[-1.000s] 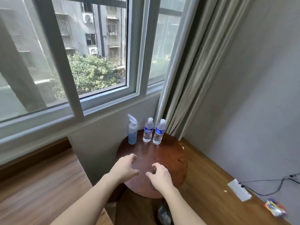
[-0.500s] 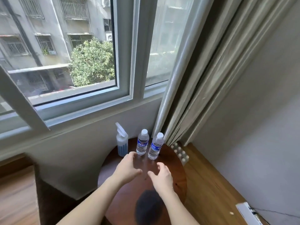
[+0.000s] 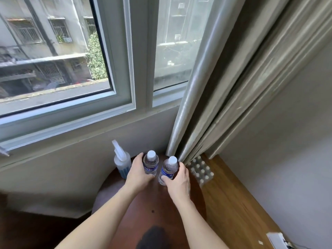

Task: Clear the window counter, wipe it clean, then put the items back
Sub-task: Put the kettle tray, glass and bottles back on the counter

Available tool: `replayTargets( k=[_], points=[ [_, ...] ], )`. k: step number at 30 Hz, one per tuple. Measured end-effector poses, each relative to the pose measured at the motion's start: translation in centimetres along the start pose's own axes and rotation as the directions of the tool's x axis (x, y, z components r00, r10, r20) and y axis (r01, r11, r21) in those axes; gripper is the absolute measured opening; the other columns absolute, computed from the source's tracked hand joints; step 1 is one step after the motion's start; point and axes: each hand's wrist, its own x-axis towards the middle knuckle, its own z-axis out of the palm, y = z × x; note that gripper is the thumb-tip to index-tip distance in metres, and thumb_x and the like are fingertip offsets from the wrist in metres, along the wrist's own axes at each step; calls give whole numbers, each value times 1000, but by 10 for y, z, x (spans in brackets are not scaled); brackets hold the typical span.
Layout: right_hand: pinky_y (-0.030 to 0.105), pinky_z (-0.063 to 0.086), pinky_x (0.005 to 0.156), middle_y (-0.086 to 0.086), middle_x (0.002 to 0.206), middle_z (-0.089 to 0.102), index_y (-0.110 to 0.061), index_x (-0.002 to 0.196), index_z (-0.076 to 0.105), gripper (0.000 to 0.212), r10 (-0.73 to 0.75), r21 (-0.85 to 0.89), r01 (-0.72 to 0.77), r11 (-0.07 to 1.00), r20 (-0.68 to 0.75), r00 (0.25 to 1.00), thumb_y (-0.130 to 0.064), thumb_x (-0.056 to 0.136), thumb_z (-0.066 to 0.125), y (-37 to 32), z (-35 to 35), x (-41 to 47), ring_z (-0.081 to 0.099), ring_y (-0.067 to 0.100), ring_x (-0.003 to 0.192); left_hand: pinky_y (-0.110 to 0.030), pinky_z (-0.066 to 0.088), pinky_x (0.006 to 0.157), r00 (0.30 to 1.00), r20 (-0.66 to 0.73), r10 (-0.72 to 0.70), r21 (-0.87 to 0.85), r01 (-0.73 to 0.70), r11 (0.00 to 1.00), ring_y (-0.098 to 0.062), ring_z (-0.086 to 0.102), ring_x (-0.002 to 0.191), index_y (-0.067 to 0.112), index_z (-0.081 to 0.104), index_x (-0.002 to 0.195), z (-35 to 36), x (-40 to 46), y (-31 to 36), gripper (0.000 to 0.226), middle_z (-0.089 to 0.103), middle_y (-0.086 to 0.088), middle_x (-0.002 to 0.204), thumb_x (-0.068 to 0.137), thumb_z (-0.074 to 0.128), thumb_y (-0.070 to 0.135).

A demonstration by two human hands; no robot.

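Two small water bottles with white caps and blue labels stand at the back of a round dark wooden table (image 3: 158,212) under the window. My left hand (image 3: 139,174) grips the left water bottle (image 3: 150,161). Around the right water bottle (image 3: 169,168), my right hand (image 3: 177,181) is curled, thumb on the label. A pale blue spray bottle (image 3: 122,163) with a white nozzle stands just left of my left hand, untouched. A dark cloth (image 3: 152,238) lies on the table near its front.
Grey curtains (image 3: 224,87) hang down to the table's right back edge. A shrink-wrapped pack of bottles (image 3: 201,170) sits on the wooden floor (image 3: 233,209) behind the right bottle. A white power strip (image 3: 276,239) lies at the bottom right. The window sill (image 3: 71,126) runs above.
Both hands have reached forward from the middle of the table and closed around the two water bottles. The camera has moved closer and tilted down over the table.
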Motion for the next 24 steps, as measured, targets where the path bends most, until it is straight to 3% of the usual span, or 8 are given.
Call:
replayTargets(
  k=[2, 4, 7, 11, 17, 20, 24],
  points=[
    [33, 36, 110, 5, 145, 46, -16, 147, 40, 88, -3, 5, 3, 1000, 10, 1000, -32, 74, 85, 0, 2, 9, 44, 24, 135, -18, 33, 76, 1000, -1, -30, 22, 30, 999, -7, 43, 103, 22, 43, 120, 4, 10, -4, 60, 42, 24, 104, 73, 78, 12],
    [32, 37, 108, 4, 142, 49, -16, 145, 43, 86, -9, 13, 9, 1000, 19, 1000, -32, 72, 85, 1, 4, 18, 46, 24, 132, -17, 31, 90, 998, 15, -68, 25, 67, 997, -12, 46, 120, 14, 37, 140, 8, 19, -8, 79, 46, 13, 127, 72, 78, 12],
    [32, 38, 106, 1, 138, 53, -18, 139, 48, 79, -11, 22, 11, 1000, 32, 999, -30, 70, 86, 3, 9, 29, 48, 21, 129, -25, 36, 100, 995, 25, -94, 31, 93, 995, -15, 46, 131, 18, 34, 146, 13, 31, -11, 89, 49, 4, 142, 68, 78, 15],
    [29, 40, 95, -4, 126, 60, -22, 127, 53, 67, -11, 26, 9, 1000, 65, 998, -30, 70, 86, 6, 10, 38, 54, 19, 120, -29, 42, 90, 998, 3, -57, 85, 57, 995, -14, 55, 116, 27, 48, 128, 19, 43, -13, 70, 61, 10, 122, 65, 77, 16],
    [25, 36, 83, -7, 116, 63, -25, 117, 53, 59, -22, -17, 23, 1000, 73, 997, -31, 68, 85, 3, 6, 41, 57, 18, 113, -28, 42, 75, 1000, 26, 6, 145, -9, 989, -11, 59, 94, 36, 53, 106, 23, 48, -7, 51, 64, 17, 98, 61, 71, 21],
    [25, 35, 79, -6, 111, 64, -24, 112, 53, 56, -20, -43, 23, 999, 68, 998, -31, 68, 85, 3, 2, 39, 58, 19, 110, -29, 43, 75, 1000, 22, 22, 157, -26, 987, -12, 59, 92, 36, 54, 106, 22, 43, -5, 48, 65, 17, 95, 62, 69, 22],
    [29, 40, 85, -5, 111, 66, -24, 111, 54, 54, -18, -57, 20, 998, 39, 999, -33, 68, 85, 1, -1, 29, 59, 21, 110, -31, 49, 78, 999, -5, 37, 136, -36, 990, -12, 61, 88, 35, 56, 102, 13, 29, -2, 42, 66, 17, 89, 64, 70, 23]
  ],
)
